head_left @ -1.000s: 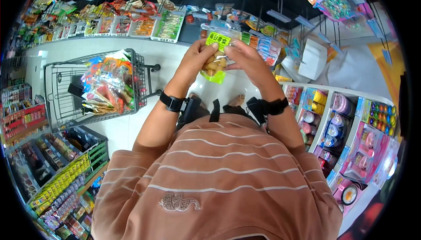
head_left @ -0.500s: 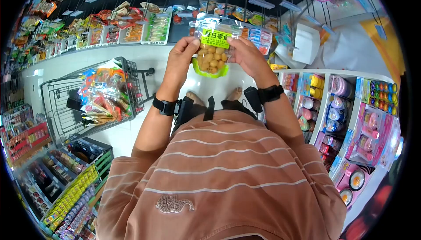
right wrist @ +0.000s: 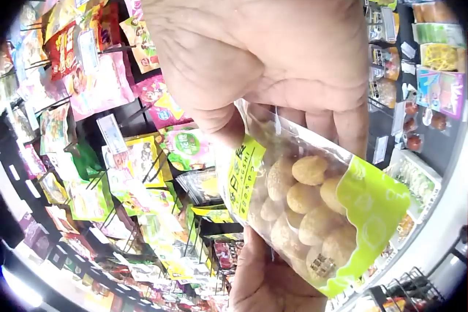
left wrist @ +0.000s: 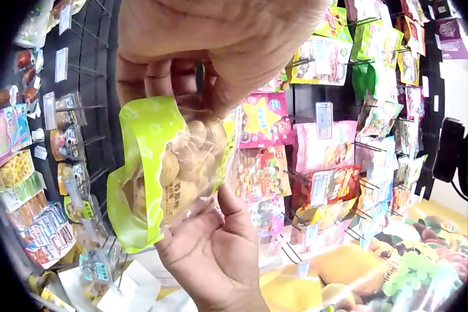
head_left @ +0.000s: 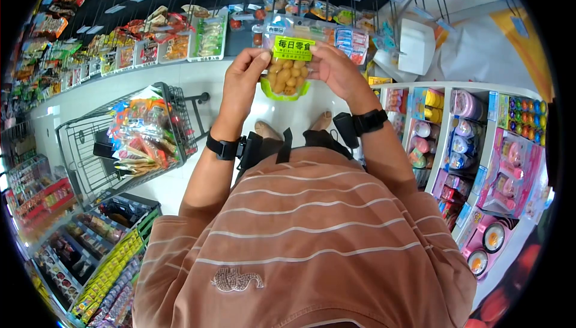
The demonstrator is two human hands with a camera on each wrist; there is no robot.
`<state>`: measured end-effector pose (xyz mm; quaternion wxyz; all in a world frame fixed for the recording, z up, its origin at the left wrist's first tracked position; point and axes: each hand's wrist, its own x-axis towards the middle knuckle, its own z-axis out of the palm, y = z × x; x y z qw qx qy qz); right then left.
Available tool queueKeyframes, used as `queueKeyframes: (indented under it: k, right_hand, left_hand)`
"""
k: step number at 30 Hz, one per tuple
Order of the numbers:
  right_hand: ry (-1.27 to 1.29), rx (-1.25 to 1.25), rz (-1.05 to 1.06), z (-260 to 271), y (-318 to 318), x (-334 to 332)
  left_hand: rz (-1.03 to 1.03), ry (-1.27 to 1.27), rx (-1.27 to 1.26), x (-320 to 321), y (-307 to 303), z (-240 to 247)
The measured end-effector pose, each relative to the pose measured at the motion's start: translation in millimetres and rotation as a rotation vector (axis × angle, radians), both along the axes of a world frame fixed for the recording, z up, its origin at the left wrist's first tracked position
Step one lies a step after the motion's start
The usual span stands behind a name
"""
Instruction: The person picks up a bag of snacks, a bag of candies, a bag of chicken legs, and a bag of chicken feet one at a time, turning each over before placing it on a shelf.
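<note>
Both hands hold a clear snack bag [head_left: 287, 76] upright in front of the body. It has a bright green label and green bottom edge, and round tan pieces show inside. The left hand [head_left: 242, 82] pinches its left side, thumb on the front. On the opposite side the right hand [head_left: 340, 75] grips the bag near the label, thumb in front and fingers behind. In the left wrist view the bag [left wrist: 179, 173] is seen from its bottom end, between both hands. The right wrist view shows the bag's pieces [right wrist: 307, 202] closely through the clear film.
To the left stands a wire shopping cart [head_left: 180, 124] heaped with snack packs [head_left: 141, 130]. Ahead runs a shelf of trays [head_left: 208, 37] below hanging hooks and price tags. A white rack of toys [head_left: 447, 112] stands at the right, and more packet bins [head_left: 99, 268] at lower left.
The bag was tilted and partly covered by the hands; now its front faces up at the wearer. The hands have spread to its sides and shifted slightly left. The view has turned a little.
</note>
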<state>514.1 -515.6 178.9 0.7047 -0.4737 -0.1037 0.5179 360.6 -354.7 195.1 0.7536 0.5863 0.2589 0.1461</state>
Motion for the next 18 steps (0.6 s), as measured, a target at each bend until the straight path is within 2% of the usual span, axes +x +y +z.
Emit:
queueKeyframes:
  k: [18]
  right_hand:
    - [0.049,0.007,-0.027,-4,-18,1]
  left_hand:
    - [0.014,0.055,-0.142,5,-6,-13]
